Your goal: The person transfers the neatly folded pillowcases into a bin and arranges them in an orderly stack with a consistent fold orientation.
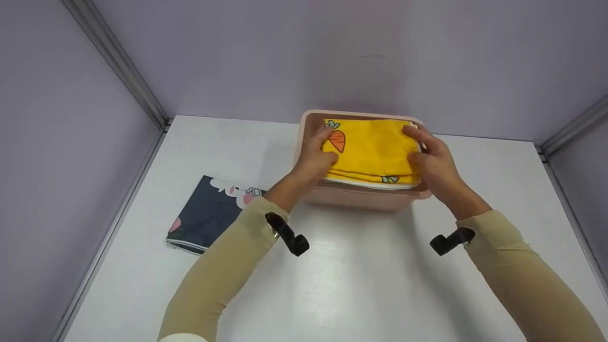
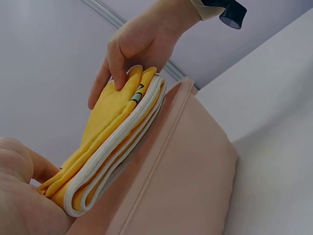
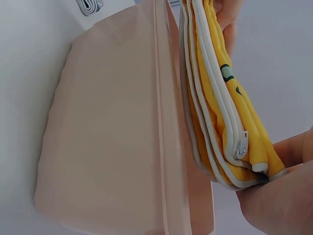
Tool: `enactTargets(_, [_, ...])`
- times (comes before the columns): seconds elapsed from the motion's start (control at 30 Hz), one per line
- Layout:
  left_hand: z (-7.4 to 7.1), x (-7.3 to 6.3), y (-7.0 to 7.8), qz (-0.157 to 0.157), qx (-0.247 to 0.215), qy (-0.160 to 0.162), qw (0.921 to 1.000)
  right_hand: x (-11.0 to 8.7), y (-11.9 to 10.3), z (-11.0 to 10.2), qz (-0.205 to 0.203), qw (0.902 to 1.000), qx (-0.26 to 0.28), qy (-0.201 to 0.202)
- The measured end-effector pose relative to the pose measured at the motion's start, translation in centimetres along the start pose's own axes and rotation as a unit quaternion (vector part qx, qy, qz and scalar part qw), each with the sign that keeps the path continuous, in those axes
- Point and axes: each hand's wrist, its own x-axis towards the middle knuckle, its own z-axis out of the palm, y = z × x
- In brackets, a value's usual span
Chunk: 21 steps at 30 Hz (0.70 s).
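A folded yellow fabric cover (image 1: pixel 373 147) with a carrot print, white edging and a zipper (image 3: pixel 243 144) lies level at the mouth of a pink plastic bin (image 1: pixel 361 198). My left hand (image 1: pixel 313 154) grips its left end, thumb on the top face. At the opposite end my right hand (image 1: pixel 434 164) holds it the same way. In the left wrist view, the cover's layered folds (image 2: pixel 115 152) show above the bin's rim (image 2: pixel 159 161). The bin's inside is mostly hidden under the cover.
A folded dark blue printed cloth (image 1: pixel 209 213) lies on the white table (image 1: pixel 323 285), left of the bin and partly behind my left forearm. Pale walls (image 1: pixel 228 61) stand behind the table and along both sides.
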Motion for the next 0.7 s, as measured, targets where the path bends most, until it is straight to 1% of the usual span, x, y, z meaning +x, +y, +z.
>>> enactTargets(0.07, [0.09, 0.13, 0.00, -0.002, 0.010, 0.004, 0.9999, 0.11, 0.07, -0.02, 0.004, 1.0000, -0.002, 0.001])
enactTargets(0.23, [0.13, 0.46, -0.16, -0.003, 0.021, 0.002, 0.9998, 0.36, 0.29, 0.01, 0.019, 0.9998, -0.004, 0.002])
enactTargets(0.47, [-0.10, 0.92, -0.43, 0.001, 0.031, -0.011, 0.9995, 0.62, 0.23, 0.16, 0.036, 0.9993, -0.013, 0.000])
enactTargets(0.6, [-0.14, 0.99, -0.48, 0.002, 0.033, -0.011, 0.9994, 0.75, 0.22, 0.15, 0.040, 0.9991, -0.014, 0.001])
enactTargets(0.7, [-0.14, 1.03, -0.53, 0.012, 0.022, -0.015, 0.9996, 0.86, 0.31, 0.11, 0.030, 0.9995, -0.012, -0.003])
